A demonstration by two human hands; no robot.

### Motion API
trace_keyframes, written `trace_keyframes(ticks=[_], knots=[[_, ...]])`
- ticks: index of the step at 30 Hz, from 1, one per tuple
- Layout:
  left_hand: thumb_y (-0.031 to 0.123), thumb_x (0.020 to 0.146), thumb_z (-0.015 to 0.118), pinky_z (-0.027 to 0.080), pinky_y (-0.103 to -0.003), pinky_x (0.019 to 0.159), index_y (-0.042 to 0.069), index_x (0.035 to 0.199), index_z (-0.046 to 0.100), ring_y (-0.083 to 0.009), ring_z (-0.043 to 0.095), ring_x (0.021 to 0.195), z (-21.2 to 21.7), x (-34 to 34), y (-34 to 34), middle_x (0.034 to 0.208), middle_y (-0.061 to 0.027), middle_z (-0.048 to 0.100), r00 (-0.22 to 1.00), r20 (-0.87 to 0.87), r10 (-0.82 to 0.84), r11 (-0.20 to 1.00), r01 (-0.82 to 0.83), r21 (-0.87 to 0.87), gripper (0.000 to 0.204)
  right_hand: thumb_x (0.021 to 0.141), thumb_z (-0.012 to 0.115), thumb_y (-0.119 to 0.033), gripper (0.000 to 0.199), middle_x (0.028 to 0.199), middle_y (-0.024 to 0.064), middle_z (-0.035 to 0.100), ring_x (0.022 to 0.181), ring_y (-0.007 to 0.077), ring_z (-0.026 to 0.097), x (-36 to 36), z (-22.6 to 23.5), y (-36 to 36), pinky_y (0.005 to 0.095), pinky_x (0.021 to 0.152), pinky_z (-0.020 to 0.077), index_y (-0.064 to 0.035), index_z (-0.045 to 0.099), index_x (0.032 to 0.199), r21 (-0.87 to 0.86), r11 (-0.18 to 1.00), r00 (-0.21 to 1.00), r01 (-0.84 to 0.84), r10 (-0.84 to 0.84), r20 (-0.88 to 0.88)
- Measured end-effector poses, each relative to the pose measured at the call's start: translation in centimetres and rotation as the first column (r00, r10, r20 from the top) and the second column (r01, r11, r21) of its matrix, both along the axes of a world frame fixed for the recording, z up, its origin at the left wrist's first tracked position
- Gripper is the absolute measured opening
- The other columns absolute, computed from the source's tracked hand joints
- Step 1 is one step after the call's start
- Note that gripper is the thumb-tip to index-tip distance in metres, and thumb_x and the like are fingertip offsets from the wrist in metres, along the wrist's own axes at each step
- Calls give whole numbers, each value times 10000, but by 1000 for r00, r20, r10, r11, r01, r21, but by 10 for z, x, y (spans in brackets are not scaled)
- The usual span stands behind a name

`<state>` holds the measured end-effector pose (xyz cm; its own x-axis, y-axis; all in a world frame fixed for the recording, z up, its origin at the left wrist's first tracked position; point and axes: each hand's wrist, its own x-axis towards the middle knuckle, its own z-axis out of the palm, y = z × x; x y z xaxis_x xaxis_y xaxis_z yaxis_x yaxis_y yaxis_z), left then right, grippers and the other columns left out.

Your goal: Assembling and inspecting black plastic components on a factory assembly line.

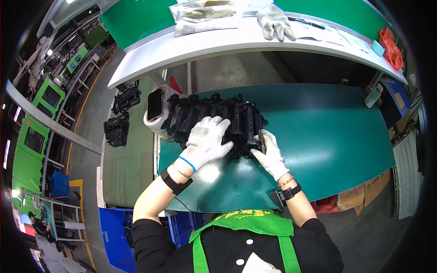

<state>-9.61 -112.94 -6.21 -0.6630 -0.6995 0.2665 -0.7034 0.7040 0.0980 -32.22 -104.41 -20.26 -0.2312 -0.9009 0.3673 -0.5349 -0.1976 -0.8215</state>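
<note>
A row of black moulded plastic parts stands close together on the green tabletop. My left hand, in a white knit glove, lies with spread fingers on the near side of the row. At the right end, my right hand, gloved the same way, closes its thumb and fingers around the near edge of the last black plastic part. Something dark grey shows between those fingers, too small to make out.
A phone rests on a white roll at the table's left. Two more black parts lie on the green conveyor belt. A white shelf crosses the far side, bearing a glove. Blue bins stand below left.
</note>
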Motion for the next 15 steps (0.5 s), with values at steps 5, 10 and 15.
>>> trace_keyframes(ticks=[5,10,15], knots=[[463,848,745,429,-502,1086,138,1376,641,-388,572,1238,-17,13,-2,1315,-150,663,991,120,52,997,-45,-60,629,798,822,-130,671,1379,174,610,1280,301,613,-9,12,-9,366,1131,459,-25,568,1410,215,975,998,-48,58,-40],[512,830,764,412,-507,1085,145,1402,630,-387,552,1256,-13,7,-7,1330,-160,640,974,205,95,988,-117,97,693,789,832,-119,768,1446,158,597,1313,259,606,-9,35,-23,338,1145,442,-3,519,1480,381,921,996,-84,91,0],[513,813,780,424,-499,1073,125,1392,632,-380,568,1237,-32,40,-3,1284,-174,653,996,93,15,997,-8,-82,712,780,824,-160,715,1360,196,611,1305,346,593,-16,15,-27,391,1147,448,-27,559,1431,336,932,989,-135,146,-7]])
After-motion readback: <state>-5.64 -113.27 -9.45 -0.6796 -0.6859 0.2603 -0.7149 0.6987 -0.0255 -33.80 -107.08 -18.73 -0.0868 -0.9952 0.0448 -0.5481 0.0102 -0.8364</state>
